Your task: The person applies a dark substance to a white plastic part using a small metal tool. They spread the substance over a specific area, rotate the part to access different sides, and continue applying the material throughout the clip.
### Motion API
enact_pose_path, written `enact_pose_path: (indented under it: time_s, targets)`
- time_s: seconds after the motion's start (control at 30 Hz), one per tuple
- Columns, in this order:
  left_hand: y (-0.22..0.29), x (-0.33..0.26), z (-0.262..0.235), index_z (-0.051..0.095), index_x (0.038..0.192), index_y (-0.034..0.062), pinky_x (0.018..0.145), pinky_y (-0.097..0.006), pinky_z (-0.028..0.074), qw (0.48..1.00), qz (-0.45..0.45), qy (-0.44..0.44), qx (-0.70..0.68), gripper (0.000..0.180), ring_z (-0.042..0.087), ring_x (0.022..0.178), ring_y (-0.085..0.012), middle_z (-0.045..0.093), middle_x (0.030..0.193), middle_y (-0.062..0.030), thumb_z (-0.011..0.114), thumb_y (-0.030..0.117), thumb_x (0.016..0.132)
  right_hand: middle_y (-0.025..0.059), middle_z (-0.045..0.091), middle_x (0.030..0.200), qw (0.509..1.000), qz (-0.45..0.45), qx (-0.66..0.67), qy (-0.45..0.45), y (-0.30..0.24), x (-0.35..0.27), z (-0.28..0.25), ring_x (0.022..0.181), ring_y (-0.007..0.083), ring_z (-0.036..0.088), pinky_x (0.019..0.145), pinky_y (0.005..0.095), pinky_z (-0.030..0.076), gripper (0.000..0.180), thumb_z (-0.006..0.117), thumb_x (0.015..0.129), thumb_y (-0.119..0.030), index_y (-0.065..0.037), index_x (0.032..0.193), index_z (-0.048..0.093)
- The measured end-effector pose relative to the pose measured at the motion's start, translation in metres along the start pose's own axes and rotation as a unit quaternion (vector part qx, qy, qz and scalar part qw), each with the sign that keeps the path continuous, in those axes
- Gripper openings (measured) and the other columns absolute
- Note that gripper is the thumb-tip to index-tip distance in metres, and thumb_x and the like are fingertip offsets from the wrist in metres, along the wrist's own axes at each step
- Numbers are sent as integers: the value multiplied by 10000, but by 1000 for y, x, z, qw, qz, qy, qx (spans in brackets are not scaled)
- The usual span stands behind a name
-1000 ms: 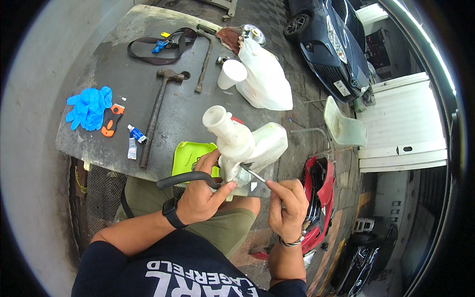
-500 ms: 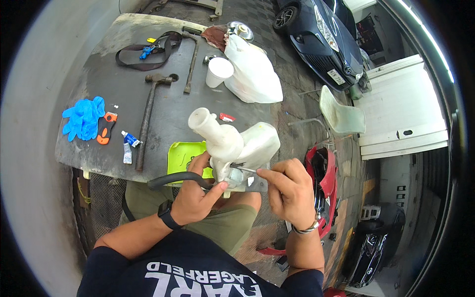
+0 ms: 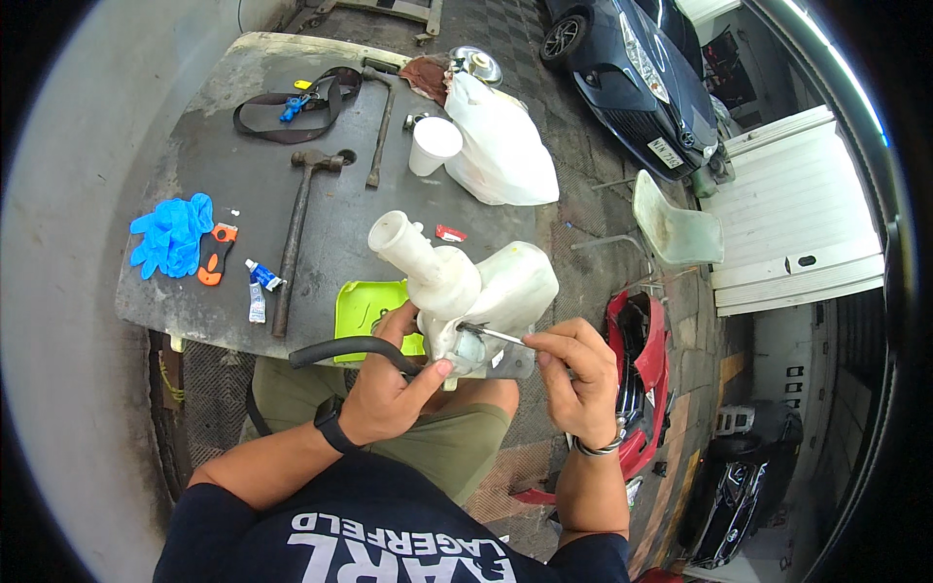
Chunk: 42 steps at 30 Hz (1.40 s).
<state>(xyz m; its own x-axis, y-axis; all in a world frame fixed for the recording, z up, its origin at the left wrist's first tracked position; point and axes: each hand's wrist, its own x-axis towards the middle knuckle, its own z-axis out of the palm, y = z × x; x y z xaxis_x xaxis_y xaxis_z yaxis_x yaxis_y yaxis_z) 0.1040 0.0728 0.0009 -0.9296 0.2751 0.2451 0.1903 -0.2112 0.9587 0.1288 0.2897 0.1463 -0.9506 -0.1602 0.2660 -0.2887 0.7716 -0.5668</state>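
Note:
A translucent white plastic reservoir (image 3: 505,284) with a round, upturned neck is held over the table's near edge. My left hand (image 3: 384,394) is closed around its lower left side, thumb pressed near a clear, greyish patch on the wall. From beside that hand a black rubber hose (image 3: 340,348) sticks out to the left. Between thumb and fingertips, my right hand (image 3: 580,384) pinches a thin, light-coloured stick (image 3: 502,336) with a dark tip. That tip touches the reservoir just above the patch. A lime-green tray (image 3: 362,303) lies partly behind the left hand.
On the grey table (image 3: 214,311) lie a hammer (image 3: 296,233), a metal bar (image 3: 381,131), blue gloves (image 3: 173,236), an orange-black cutter (image 3: 216,255), small tubes (image 3: 260,280) and a strap (image 3: 292,131). A white cup (image 3: 433,146) stands beside a white bag (image 3: 501,146). Right, a red bumper (image 3: 641,379) rests on the floor.
My right hand has drawn slightly right, its index finger now more bent over the stick. More of the stick and its dark tip shows. My left hand keeps its hold on the reservoir.

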Motion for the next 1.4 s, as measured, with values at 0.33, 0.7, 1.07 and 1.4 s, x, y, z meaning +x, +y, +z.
enact_pose_path:
  time_s: [0.33, 0.7, 1.07, 1.4]
  targets:
    - [2, -3, 2, 307, 1542, -94, 1104, -458, 402, 998, -19, -3, -52, 751, 542, 1277, -336, 525, 1394, -245, 703, 151, 953, 113, 671, 886, 1000, 5, 28, 0, 5, -4, 8, 773, 236, 661, 684, 329, 520, 286, 656, 841, 104, -26, 1070, 769]
    - [12, 0, 2, 214, 1575, -121, 1132, -412, 409, 986, -34, -8, -165, 785, 516, 1337, -268, 469, 1478, -212, 665, 159, 998, 119, 678, 909, 999, -19, -16, 28, 3, -16, 16, 790, 254, 667, 679, 337, 528, 326, 662, 830, 113, -32, 1105, 760]
    - [11, -3, 4, 255, 1565, -96, 1135, -428, 399, 991, -33, -15, -125, 748, 522, 1340, -289, 515, 1426, -221, 663, 114, 973, 118, 657, 901, 998, -46, -38, 17, -3, -16, 11, 776, 265, 640, 678, 349, 513, 328, 659, 805, 120, -20, 1084, 758]
    - [14, -3, 1, 260, 1565, -103, 1136, -419, 399, 988, -37, -24, -148, 743, 523, 1342, -291, 518, 1435, -225, 664, 106, 978, 75, 644, 897, 982, -141, -125, -29, -5, 5, -5, 753, 254, 583, 668, 359, 472, 326, 704, 764, 54, -72, 1058, 767]
